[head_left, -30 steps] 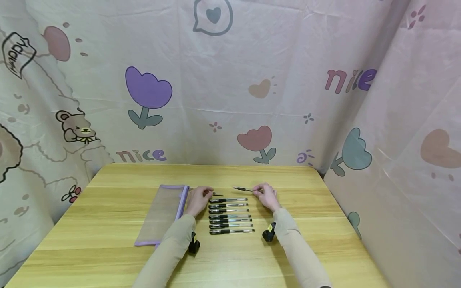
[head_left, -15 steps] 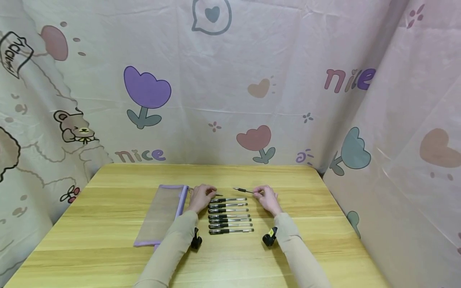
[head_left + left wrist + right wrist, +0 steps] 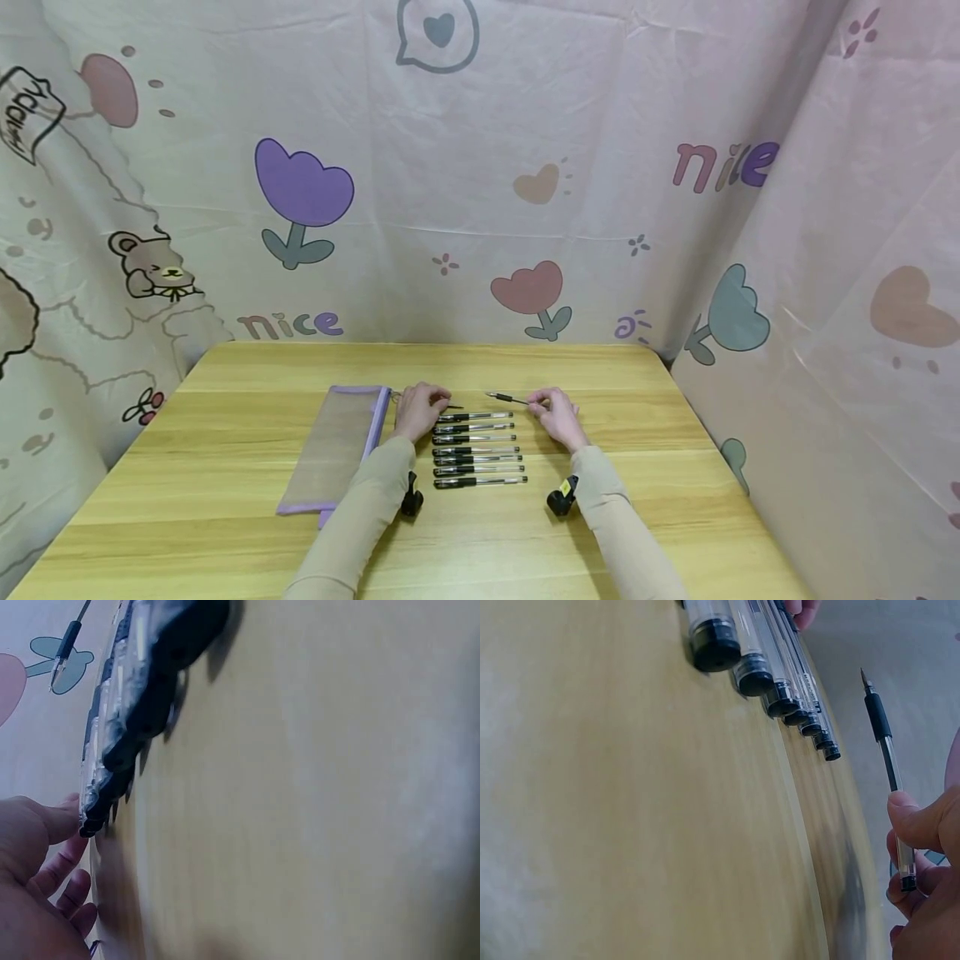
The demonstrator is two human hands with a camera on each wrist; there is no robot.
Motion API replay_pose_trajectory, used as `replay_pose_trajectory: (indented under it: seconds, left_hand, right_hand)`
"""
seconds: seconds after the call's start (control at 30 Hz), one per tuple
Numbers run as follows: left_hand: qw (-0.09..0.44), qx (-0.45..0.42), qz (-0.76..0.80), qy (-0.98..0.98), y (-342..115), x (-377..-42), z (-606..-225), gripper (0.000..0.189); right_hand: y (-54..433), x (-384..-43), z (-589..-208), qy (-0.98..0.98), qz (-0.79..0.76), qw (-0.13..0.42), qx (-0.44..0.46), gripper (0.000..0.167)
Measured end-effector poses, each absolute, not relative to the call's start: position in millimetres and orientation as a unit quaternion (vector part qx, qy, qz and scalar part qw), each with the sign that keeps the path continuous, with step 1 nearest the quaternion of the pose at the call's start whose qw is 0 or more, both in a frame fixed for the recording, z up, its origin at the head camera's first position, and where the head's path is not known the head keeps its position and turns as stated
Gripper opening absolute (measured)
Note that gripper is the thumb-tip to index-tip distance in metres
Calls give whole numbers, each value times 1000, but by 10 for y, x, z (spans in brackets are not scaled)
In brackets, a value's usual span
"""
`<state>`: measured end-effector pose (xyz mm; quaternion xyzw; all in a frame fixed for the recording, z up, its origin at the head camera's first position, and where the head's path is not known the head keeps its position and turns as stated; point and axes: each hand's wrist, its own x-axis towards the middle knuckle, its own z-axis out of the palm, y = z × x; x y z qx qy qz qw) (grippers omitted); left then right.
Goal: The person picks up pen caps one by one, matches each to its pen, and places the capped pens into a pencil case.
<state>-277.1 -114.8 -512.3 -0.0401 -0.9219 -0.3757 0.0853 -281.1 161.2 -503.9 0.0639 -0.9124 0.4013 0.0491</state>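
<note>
just past the row of pens (image 3: 474,451), right fingers (image 3: 917,823) pinch a bare-tipped pen (image 3: 892,766) near its back end, nib (image 3: 865,679) aimed left; left fingers (image 3: 439,396) seem to pinch a dark cap (image 3: 455,407). steady now, best line both up level.

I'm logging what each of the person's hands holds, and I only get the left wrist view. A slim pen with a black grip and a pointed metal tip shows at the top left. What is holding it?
Observer: The right hand, pinching the pen near its rear end.
Operator: I also can't count the clear-barrelled pens with black ends, lined up in a row. How many?
Observer: Seven, going by the head view.
Operator: Anything else on the pale wood-grain table that I'm missing?
Observer: Yes, a flat, see-through rectangular pouch with lilac edging lies to the left of that row.
</note>
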Motion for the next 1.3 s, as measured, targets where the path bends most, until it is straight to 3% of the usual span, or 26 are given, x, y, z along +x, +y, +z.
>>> replay_pose_trajectory:
  seconds: [0.87,1.3]
  left_hand:
    - [89,-27,-349,-932,-1152,-2789,-5150,13]
    - [105,-28,-426,-898,-1190,-2701,-5075,15]
  right_hand:
    - [1600,-2793,-5021,-912,401,46,69,11]
    - [1547,-2769,-4973,-911,401,50,88,12]
